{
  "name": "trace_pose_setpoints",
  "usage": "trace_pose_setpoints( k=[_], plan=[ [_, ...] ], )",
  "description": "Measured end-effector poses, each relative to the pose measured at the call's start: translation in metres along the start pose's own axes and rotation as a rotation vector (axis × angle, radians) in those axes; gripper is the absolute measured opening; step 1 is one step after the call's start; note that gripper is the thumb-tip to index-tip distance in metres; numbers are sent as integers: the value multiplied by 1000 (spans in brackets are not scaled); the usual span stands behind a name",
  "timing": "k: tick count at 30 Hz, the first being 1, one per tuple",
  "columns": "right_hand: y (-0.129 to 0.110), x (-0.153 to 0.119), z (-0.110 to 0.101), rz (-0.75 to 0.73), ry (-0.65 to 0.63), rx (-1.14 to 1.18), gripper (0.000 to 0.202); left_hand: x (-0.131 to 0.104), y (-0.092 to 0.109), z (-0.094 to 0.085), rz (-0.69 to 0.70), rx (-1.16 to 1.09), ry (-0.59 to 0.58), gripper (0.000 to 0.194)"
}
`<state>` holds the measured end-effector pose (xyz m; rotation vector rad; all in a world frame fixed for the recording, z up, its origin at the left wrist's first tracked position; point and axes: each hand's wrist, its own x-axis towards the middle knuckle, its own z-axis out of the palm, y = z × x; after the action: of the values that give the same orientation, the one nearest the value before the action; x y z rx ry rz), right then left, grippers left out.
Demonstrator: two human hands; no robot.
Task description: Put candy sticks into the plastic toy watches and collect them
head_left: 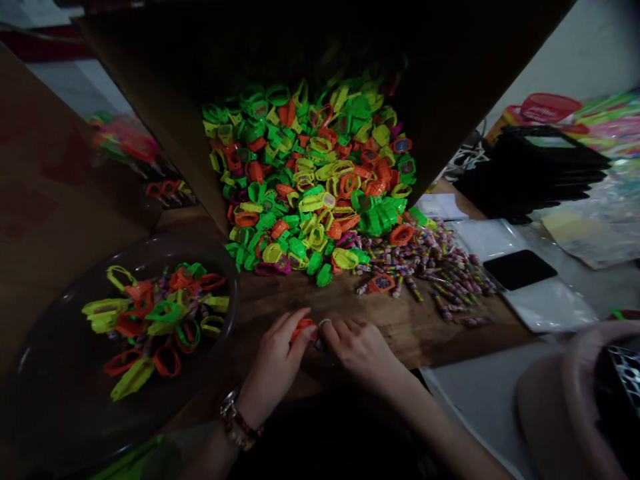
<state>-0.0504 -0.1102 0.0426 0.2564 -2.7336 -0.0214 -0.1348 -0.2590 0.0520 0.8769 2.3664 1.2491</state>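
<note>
My left hand [277, 353] is closed around an orange toy watch [302, 329] above the table's front edge. Right beside it, the fingers of my right hand [357, 343] are curled together against a small dark and pale piece that I cannot make out. The two hands almost meet. Beyond them, a big heap of green, yellow and orange toy watches [310, 180] spills out of a cardboard box [170, 133] lying open towards me. To the right of the heap lie many small wrapped candy sticks [445, 273], with one orange watch [382, 283] among them.
On the left stands a dark round basin [60, 373] holding several toy watches and small sticks. A black phone [520, 269] rests on clear plastic bags [555, 307] at the right. Behind it is a stack of black trays [540, 167]. A pale round container [555, 393] sits front right.
</note>
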Motion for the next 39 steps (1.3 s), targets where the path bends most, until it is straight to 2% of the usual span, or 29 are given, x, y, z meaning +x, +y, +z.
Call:
trace_pose_setpoints(
  k=[3,5,6,8,11,13,15,17,18,19,21,23,26,31,34,39],
  plan=[
    [-9,2,10,-12,87,74,14,-3,-3,-4,31,127,21,35],
    [-12,6,10,16,107,132,13,-6,2,-14,103,245,62,38],
    [-10,8,9,46,104,154,12,-8,8,-23,141,324,122,39],
    [3,9,4,158,79,147,5,-11,22,-48,156,533,318,45],
    [38,0,-1,459,-19,14,13,-10,45,-83,-23,856,639,57],
    [59,-7,1,600,-156,-63,20,-3,52,-87,-81,965,717,60],
    [72,-9,7,608,-279,-100,21,13,48,-69,7,932,638,53],
    [76,-6,16,546,-324,-109,19,34,36,-33,141,748,380,43],
    [77,-3,20,517,-323,-109,18,47,28,-13,159,618,247,38],
    [76,0,23,494,-314,-109,18,59,21,7,161,575,211,34],
    [77,6,28,452,-287,-90,18,80,7,38,141,518,211,28],
    [80,9,30,413,-256,-63,19,94,-3,54,131,458,233,22],
    [88,7,34,390,-165,19,24,100,-13,57,166,323,241,10],
    [80,3,38,458,238,557,29,84,-19,40,218,68,200,12],
    [64,8,27,497,305,681,20,71,-15,28,245,-38,146,19],
    [47,14,0,459,279,711,9,56,0,15,298,-91,88,14]
  ],
)
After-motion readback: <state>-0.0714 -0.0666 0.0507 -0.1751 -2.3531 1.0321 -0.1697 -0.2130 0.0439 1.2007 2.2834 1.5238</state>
